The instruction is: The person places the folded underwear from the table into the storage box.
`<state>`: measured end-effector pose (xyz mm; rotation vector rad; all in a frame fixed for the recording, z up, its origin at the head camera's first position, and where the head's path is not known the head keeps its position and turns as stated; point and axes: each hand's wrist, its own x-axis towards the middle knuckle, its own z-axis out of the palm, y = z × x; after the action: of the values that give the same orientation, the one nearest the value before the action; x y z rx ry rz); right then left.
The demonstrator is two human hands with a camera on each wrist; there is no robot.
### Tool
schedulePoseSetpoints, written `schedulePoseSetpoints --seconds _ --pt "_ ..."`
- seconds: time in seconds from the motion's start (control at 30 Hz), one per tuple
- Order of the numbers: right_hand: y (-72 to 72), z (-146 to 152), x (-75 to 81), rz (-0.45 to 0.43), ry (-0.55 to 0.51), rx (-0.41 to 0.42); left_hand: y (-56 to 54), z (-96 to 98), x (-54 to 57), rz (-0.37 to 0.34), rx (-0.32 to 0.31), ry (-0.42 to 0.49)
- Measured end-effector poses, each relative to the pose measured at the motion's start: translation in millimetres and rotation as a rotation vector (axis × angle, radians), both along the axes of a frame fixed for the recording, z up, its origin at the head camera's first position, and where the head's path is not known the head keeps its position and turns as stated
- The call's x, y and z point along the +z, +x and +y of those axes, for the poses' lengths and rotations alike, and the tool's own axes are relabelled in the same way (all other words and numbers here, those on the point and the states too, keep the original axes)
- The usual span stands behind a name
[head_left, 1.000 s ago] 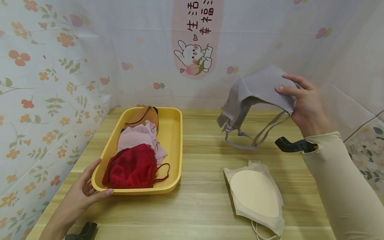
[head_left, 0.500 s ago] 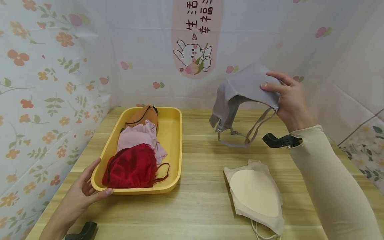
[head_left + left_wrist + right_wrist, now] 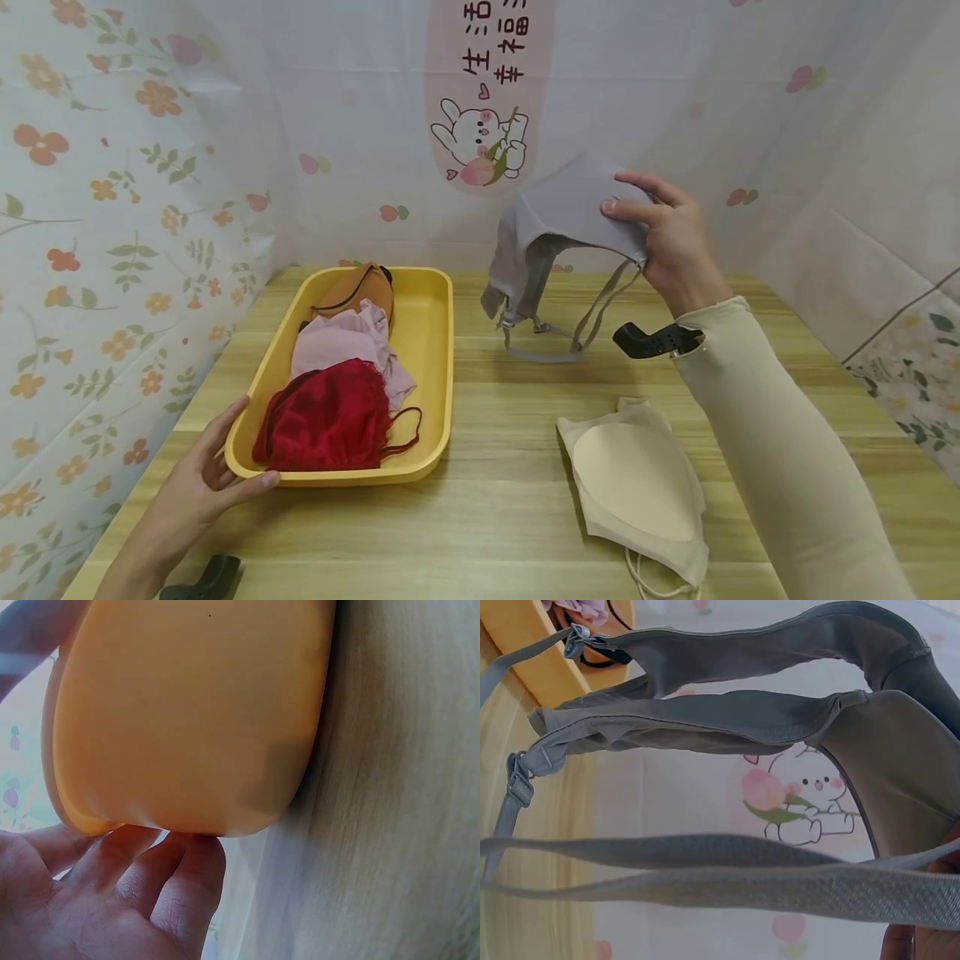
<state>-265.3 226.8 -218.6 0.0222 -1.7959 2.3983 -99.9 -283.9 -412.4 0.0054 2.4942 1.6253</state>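
My right hand [image 3: 675,242] grips a grey bra [image 3: 573,204] by one cup, thumb and index finger on its outer face. The bra hangs above the back of the table, its band and straps dangling; in the right wrist view the straps [image 3: 705,889] cross the foreground. My left hand [image 3: 191,492] holds the near left corner of a yellow plastic tray [image 3: 442,375], thumb on the rim. In the left wrist view its fingers [image 3: 191,889] curl against the tray's outer wall. Inside lie a red satin bra [image 3: 330,417], a pink bra [image 3: 341,346] and a brown bra [image 3: 367,292].
A beige bra [image 3: 637,483] lies on the wooden table [image 3: 495,533] in front of my right forearm. Patterned cloth [image 3: 360,100] walls off the back and both sides. Black wrist mounts [image 3: 648,340] stick out at both wrists.
My right hand has carried the grey bra leftward, nearer to the tray. The left hand stays at the tray's corner, and the beige bra has not moved.
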Motion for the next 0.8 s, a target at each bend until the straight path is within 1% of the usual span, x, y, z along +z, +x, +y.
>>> schedulePoseSetpoints --seconds 0.23,0.33,0.47,0.57,0.7,0.8 --pt "-5.9 -14.2 5.2 0.007 0.002 0.006 -0.2 -0.1 -1.2 0.004 -0.003 0.011" --pt "-7.9 -20.2 6.8 0.009 0.025 0.0 -0.1 0.3 -1.4 0.014 -0.009 0.027" --pt "-11.1 -27.7 8.8 -0.006 0.02 0.001 0.0 0.3 -1.4 0.023 -0.015 0.036" --pt "-13.7 -34.5 11.3 -0.015 0.024 0.011 -0.4 -0.4 -1.3 0.016 -0.011 0.028" --pt "-17.5 -44.3 15.5 -0.002 0.037 0.025 -0.9 -1.4 -1.9 0.007 -0.004 0.02" --pt "-19.7 -52.5 18.8 0.015 0.04 0.037 -0.4 -1.8 -2.9 0.017 -0.004 0.021"
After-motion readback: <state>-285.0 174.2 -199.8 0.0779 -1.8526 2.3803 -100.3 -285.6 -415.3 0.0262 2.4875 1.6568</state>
